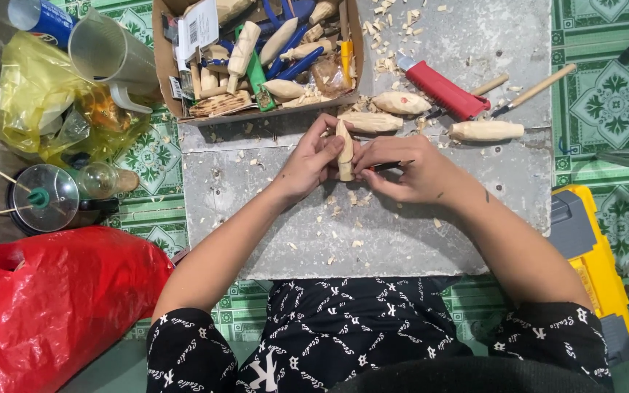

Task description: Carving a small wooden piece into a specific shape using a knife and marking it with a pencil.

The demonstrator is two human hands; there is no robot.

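The pale wooden figure [345,149] stands upright over the worktop [373,218] just below the cardboard box [183,109] — left hand [307,164] fingers pinching it, right hand [409,173] gripping a thin knife [386,166] beside it.

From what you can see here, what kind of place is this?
Probably an informal wood-carving spot on a tiled floor. The left hand holds a half-shaped wooden piece, shavings litter the grey slab, and a cardboard box holds tools.
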